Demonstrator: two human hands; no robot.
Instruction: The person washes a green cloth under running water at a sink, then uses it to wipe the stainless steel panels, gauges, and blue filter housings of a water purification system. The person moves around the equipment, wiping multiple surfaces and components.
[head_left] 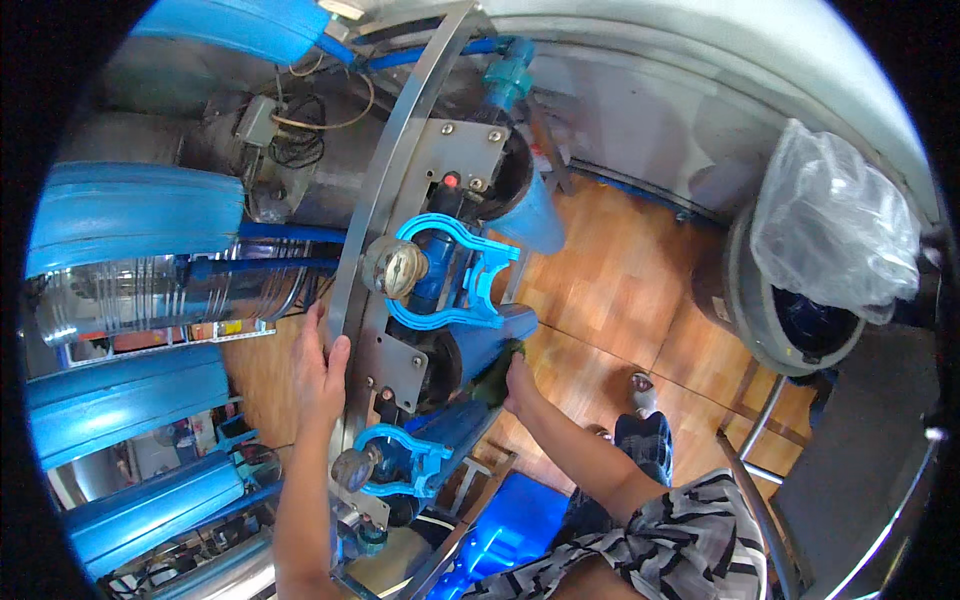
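Observation:
My left hand [320, 375] rests against the edge of an upright stainless steel frame [385, 185], fingers stretched and thumb apart. Between the blue filter housings, my right hand [516, 385] is closed on a dark green cloth [492, 382], partly hidden by the housings. The cloth lies against the side of a blue cylindrical housing [485, 345]. Above my hands, a light blue ring-shaped wrench or clamp [440, 318] surrounds the fittings by a round pressure gauge [394, 267]. A second light blue ring [385, 432] sits lower, near another gauge [352, 469].
Large blue cylinders [130, 395] and pipes line the left side. A grey bin [745, 300] with a clear plastic bag [835, 220] stands at right. A bright blue plastic stool-like object [510, 525] is near my lap. Wood-patterned flooring [610, 270] lies between.

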